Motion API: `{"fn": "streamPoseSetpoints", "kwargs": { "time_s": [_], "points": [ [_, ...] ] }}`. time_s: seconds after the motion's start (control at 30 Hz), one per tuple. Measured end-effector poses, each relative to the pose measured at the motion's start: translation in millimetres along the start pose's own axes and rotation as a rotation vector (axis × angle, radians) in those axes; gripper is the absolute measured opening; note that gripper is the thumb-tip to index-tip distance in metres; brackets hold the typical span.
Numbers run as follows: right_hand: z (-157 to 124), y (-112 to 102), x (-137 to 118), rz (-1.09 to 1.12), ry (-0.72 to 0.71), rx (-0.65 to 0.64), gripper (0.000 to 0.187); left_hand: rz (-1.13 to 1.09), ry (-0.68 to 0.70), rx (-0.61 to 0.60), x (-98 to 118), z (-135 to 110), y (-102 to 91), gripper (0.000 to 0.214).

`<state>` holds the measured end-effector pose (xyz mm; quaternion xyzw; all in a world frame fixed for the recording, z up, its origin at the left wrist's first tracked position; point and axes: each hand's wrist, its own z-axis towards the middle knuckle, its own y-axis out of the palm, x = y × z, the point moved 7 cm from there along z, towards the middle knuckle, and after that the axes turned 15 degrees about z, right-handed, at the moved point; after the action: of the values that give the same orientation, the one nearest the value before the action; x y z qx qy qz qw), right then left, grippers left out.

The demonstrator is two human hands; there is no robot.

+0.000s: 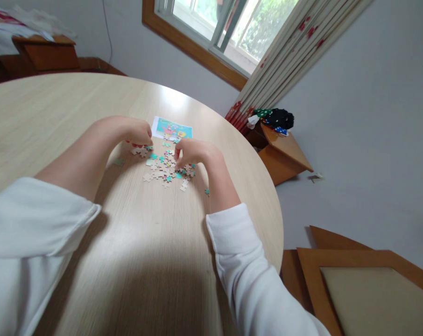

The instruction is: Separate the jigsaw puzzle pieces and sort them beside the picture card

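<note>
Loose jigsaw puzzle pieces (pixel 157 175) lie in a heap on the wooden table, some teal or patterned side up, others pale side up. My left hand (pixel 138 132) is bent down at the heap's left side, its fingers curled in beside a few pale and teal pieces; what they hold, if anything, is hidden. Over the heap's right side is my right hand (pixel 193 151), thumb and forefinger apart with a gap between them, the tips close to the pieces. Just beyond the heap lies a picture sheet (pixel 172 127) with colourful cartoon figures on teal, its near edge partly covered by pieces.
The round table (pixel 155 261) has its curved edge at the far side and right. One teal piece (pixel 207 192) lies apart near my right wrist, and a pale green one (pixel 118 162) under my left forearm. A wooden chair (pixel 337 261) stands at lower right.
</note>
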<state>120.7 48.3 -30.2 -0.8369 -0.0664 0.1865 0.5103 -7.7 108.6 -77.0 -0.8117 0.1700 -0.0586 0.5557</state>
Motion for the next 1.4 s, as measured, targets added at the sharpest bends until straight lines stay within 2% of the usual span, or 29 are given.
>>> {"fn": "streamPoseSetpoints", "kwargs": {
  "time_s": [0.1,0.2,0.47,0.63,0.77,0.87,0.93,1.03,1.1,1.27,1.4],
  "points": [
    [3,7,3,-0.034,0.034,-0.059,0.048,0.006,0.032,0.008,-4,8,4.2,0.042],
    [5,10,5,-0.045,0.058,-0.083,0.051,0.01,0.038,0.015,-7,12,5.8,0.046],
    [3,6,3,-0.019,0.019,-0.048,0.034,-0.016,0.059,0.037,0,2,-2.2,0.042],
    [1,0,2,-0.027,-0.016,0.008,0.018,-0.041,0.051,0.01,3,-3,-2.7,0.042],
    [-1,-4,1,-0.028,-0.029,0.059,0.018,-0.03,0.054,0.015,-1,3,0.3,0.044],
    [-1,-3,2,-0.013,-0.027,0.048,0.017,-0.03,0.071,0.026,-1,5,0.2,0.045],
    [0,-2,2,-0.001,-0.029,0.033,0.027,-0.035,0.067,0.026,-1,4,-1.1,0.045],
    [4,2,5,-0.007,-0.019,0.009,0.053,-0.046,0.048,0.019,0,1,-2.7,0.044],
    [6,5,6,-0.022,-0.003,-0.006,0.057,-0.054,0.055,0.022,0,1,-3.2,0.043],
    [6,11,5,-0.036,0.001,-0.046,0.03,-0.064,0.069,0.027,-1,5,-1.8,0.041],
    [4,8,3,-0.047,-0.027,-0.035,0.02,-0.066,0.063,0.014,-2,6,0.0,0.041]
  ]
}}
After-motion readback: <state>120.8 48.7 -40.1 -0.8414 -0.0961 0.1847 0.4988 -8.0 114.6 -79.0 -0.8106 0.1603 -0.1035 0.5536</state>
